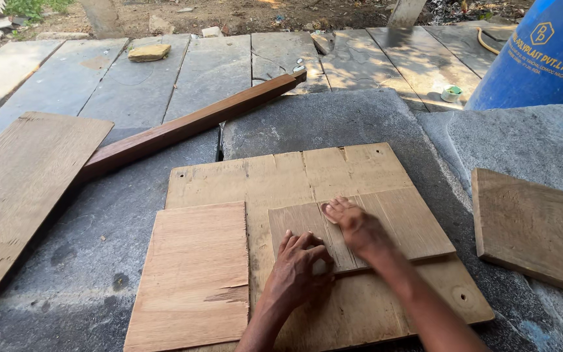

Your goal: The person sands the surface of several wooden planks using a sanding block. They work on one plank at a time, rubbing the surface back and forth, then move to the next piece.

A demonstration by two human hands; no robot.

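Evidently positioning is under way: the left hand [298, 270] and right hand [358, 228] both press flat, fingers spread, no grip closed, on a small thin rectangular plywood piece [386, 225] lying atop the large pale wooden board [307, 176] on the grey stone surface [86, 261]. Any shift calls for steady downward pressure.

from my fingers [324, 244], bare board [307, 173] lies open toward 12 o'clock. a plywood sheet [193, 277] blocks 9 o'clock, a thick plank [535, 228] sits well apart at 3, a long beam [190, 127] crosses at 11.
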